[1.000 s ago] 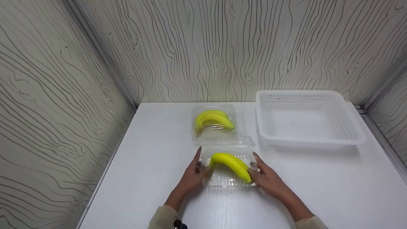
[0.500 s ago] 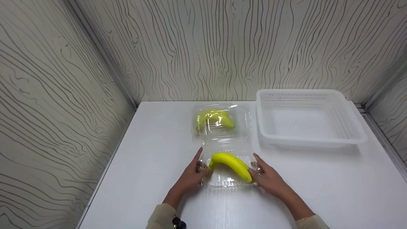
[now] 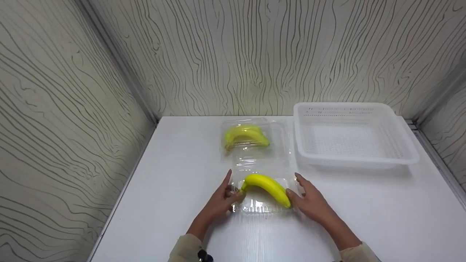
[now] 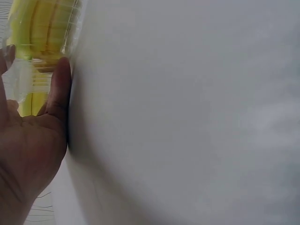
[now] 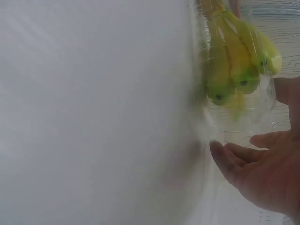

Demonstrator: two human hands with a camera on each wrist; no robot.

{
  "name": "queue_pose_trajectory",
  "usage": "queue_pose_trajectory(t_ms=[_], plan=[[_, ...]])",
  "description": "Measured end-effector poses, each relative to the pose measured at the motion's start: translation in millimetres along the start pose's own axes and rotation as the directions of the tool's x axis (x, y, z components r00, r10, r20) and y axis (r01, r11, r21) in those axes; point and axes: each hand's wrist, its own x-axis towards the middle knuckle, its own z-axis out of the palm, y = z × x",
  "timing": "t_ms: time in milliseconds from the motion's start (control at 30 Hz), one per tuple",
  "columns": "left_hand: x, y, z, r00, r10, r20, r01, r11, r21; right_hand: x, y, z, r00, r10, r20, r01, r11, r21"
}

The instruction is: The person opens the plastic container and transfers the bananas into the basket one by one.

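A clear plastic clamshell box (image 3: 260, 209) lies in front of me with its lid (image 3: 278, 145) folded back, overlapping the box behind. In it rests a bunch of yellow bananas (image 3: 267, 187), stem to the left; the right wrist view shows several bananas (image 5: 229, 70) through the plastic. My left hand (image 3: 220, 200) holds the box's left side, thumb over the wall by the banana stem. At the right side, my right hand (image 3: 311, 202) has its thumb at the banana tips, while its other fingers (image 5: 225, 161) extend loosely below the box in the right wrist view.
Behind, a second clear clamshell box (image 3: 226, 151) contains more bananas (image 3: 245, 133). A white perforated plastic basket (image 3: 356, 160) stands at the back right of the white table (image 3: 174, 163). Wood-grain-patterned walls (image 3: 255, 58) rise behind and at the left.
The front box's lid has gone back over the rear box and now lies flatter. My right hand has shifted slightly right, its grip loosened; the left hand is nearly still.
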Motion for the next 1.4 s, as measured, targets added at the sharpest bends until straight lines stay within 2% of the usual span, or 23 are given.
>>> queue_pose_trajectory(t_ms=[133, 267, 400, 467, 733, 1000, 1167, 1400], plan=[[-1.7, 0.2, 0.9, 1.000, 0.003, 0.020, -0.003, 1.000, -0.017, 2.5, -9, -3, 0.995, -0.061, -0.072, 0.059, 0.998, -0.035], [-1.8, 1.8, 2.1, 0.999, -0.003, 0.041, 0.004, 1.000, -0.024, 6.5, -20, -2, 0.975, -0.178, -0.130, 0.169, 0.983, -0.072], [0.0, 4.4, 3.4, 0.999, -0.002, 0.051, 0.003, 1.000, -0.020, 11.0, -29, 2, 0.953, -0.283, -0.111, 0.272, 0.957, -0.105], [0.4, 5.6, 4.3, 0.999, 0.000, 0.053, 0.001, 1.000, -0.019, 12.7, -34, 5, 0.949, -0.304, -0.083, 0.292, 0.947, -0.131], [0.3, 3.0, 5.9, 0.999, 0.001, 0.048, -0.001, 1.000, -0.007, 20.9, -44, 19, 0.953, -0.304, 0.006, 0.294, 0.918, -0.264], [-3.1, -2.8, 5.1, 0.999, 0.002, 0.040, -0.002, 1.000, 0.007, 23.5, -45, 29, 0.968, -0.234, 0.091, 0.250, 0.934, -0.257], [-5.7, -4.7, 4.6, 0.999, -0.008, 0.032, 0.006, 0.999, 0.037, 24.3, -47, 29, 0.959, -0.243, 0.147, 0.270, 0.941, -0.204], [-7.3, -7.3, 1.0, 0.999, -0.036, 0.022, 0.035, 0.999, 0.038, 25.6, -50, 26, 0.932, -0.300, 0.204, 0.336, 0.926, -0.171]])
